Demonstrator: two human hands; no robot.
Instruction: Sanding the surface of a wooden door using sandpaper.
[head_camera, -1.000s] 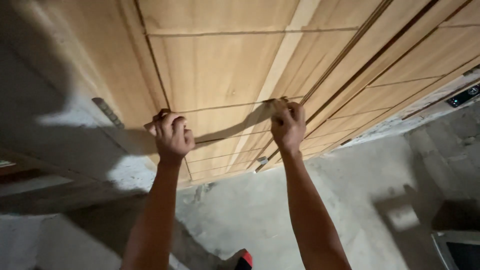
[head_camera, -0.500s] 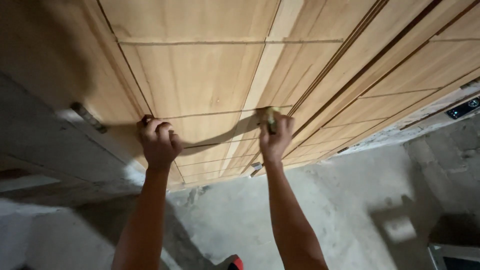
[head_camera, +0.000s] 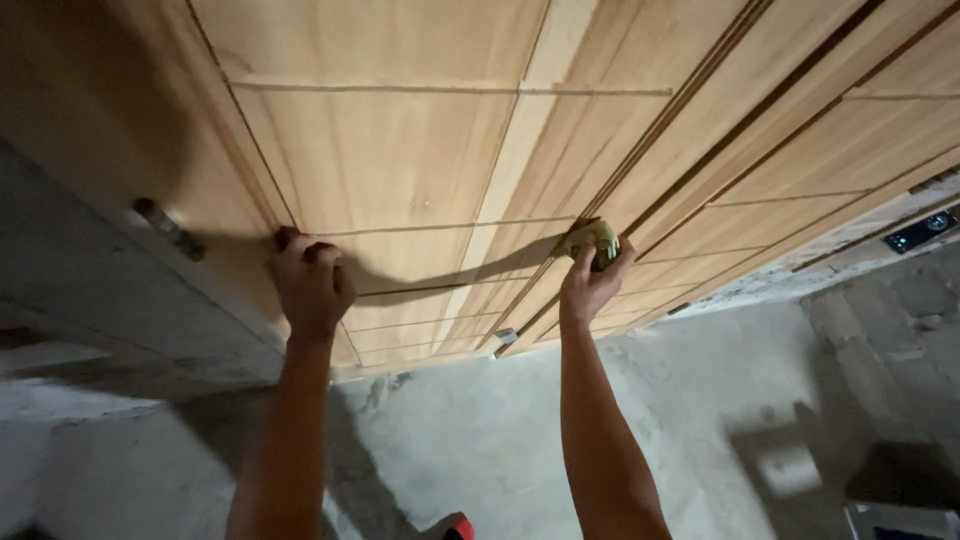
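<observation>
A small yellowish roll (head_camera: 588, 240) is clamped in the right hand (head_camera: 592, 272) against the wooden door panel (head_camera: 400, 150). The left hand (head_camera: 308, 285) is closed at the panel's left groove.

I see my left hand (head_camera: 310, 283) pressed against the wooden door panel (head_camera: 400, 160), fingers (head_camera: 318, 254) curled at a dark groove near the panel's left edge. My right hand (head_camera: 592, 280) grips a small yellowish-green wad (head_camera: 588, 240) against the panel where a groove meets the vertical seams. Below lies the grey concrete floor (head_camera: 480, 440); a metal hinge (head_camera: 168, 230) shows at far left.
</observation>
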